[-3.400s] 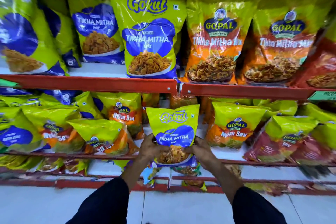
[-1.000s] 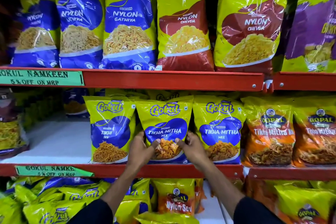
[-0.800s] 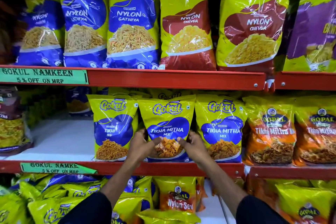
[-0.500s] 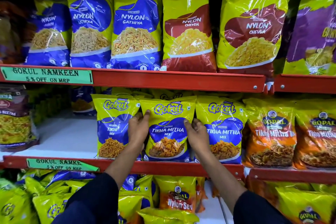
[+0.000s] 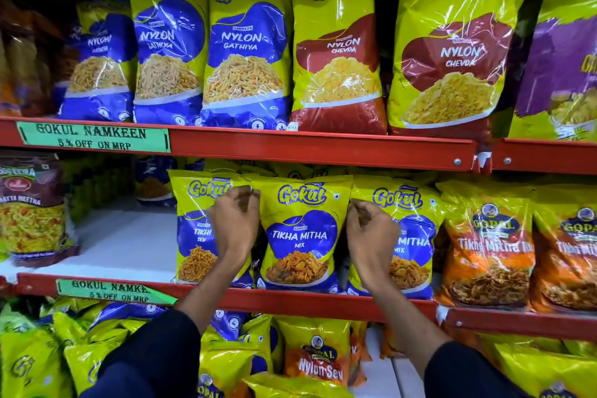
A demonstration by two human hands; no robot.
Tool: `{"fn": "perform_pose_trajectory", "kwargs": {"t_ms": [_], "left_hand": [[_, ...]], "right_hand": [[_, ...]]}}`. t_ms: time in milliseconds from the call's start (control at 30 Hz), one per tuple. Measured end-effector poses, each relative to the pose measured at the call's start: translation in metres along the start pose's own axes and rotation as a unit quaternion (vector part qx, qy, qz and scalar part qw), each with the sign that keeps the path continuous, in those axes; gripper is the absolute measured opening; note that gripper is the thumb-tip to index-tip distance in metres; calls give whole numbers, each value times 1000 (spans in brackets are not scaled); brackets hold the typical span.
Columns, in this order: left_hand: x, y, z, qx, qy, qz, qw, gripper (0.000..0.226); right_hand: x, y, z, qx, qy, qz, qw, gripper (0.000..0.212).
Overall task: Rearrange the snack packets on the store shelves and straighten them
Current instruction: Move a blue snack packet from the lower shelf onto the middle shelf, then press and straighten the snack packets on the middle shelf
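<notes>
A yellow and blue Gokul Tikha Mitha Mix packet [image 5: 300,236] stands upright on the middle shelf [image 5: 290,298]. A Tikhi Sev packet [image 5: 195,229] is on its left and a second Tikha Mitha Mix packet [image 5: 412,236] on its right. My left hand [image 5: 234,224] has its fingers curled on the middle packet's upper left edge. At the upper right edge my right hand [image 5: 371,231] is curled the same way. Both hands partly cover the neighbouring packets.
Orange Gopal packets [image 5: 487,245] fill the shelf to the right. A bare white stretch of shelf [image 5: 122,242] lies to the left, with a dark red packet [image 5: 30,210] beyond it. Tall Nylon Gathiya [image 5: 245,58] and Nylon Chevda [image 5: 336,55] bags stand above. Loose packets [image 5: 316,355] crowd the shelf below.
I lifted the packet from the lower shelf and set it upright between the two Gokul packets. My hands slid from its bottom up its sides to its upper edges.
</notes>
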State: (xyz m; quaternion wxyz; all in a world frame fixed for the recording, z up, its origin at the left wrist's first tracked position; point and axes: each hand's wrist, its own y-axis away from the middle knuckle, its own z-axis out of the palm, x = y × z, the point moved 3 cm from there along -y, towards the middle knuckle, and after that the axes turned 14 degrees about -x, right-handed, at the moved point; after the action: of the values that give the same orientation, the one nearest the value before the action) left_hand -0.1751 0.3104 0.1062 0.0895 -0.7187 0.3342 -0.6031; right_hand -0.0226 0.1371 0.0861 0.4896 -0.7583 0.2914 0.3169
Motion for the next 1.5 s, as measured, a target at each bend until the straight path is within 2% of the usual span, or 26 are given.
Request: {"fn": "perform_pose_trajectory", "kwargs": {"t_ms": [100,200,300,400,533,633,833,933,1033,1100,1167,1267,1400,1500], "left_hand": [[8,-2,-8,1,-115,93,989,20],[20,-13,-1,-31,-249,152,956,20],[27,-28,9,-99,-330,143,928,23],[27,-41,11,-146,-359,106,916,29],[30,-55,9,-186,-391,97,896,39],[35,-60,10,-204,-414,89,883,35],[41,-62,16,-175,-457,109,865,31],[36,-61,18,-126,-439,163,874,23],[25,-48,19,-65,-443,192,873,14],[12,-28,22,-7,-428,246,869,20],[-6,-2,32,-34,-402,310,861,38],[-39,20,51,-134,-433,317,833,59],[-58,18,57,-171,-469,271,823,67],[-53,20,55,-168,-481,261,820,67]], "right_hand": [[-12,-11,1,-41,117,-131,984,25],[-28,-29,6,-64,263,-210,940,33],[-38,-49,9,-138,360,-154,910,33],[-41,-66,11,-193,422,-119,877,36],[-43,-81,11,-245,426,-97,866,39],[-47,-83,7,-256,421,-96,865,37],[-51,-78,7,-215,420,-73,878,35],[-46,-73,9,-189,406,-69,892,29],[-37,-58,13,-93,379,-143,910,18],[-25,-39,20,-50,358,-228,904,33],[-9,-15,34,-106,373,-296,873,55],[21,7,54,-174,439,-309,826,66],[39,2,58,-193,467,-271,820,67],[38,4,49,-191,462,-285,818,67]]}}
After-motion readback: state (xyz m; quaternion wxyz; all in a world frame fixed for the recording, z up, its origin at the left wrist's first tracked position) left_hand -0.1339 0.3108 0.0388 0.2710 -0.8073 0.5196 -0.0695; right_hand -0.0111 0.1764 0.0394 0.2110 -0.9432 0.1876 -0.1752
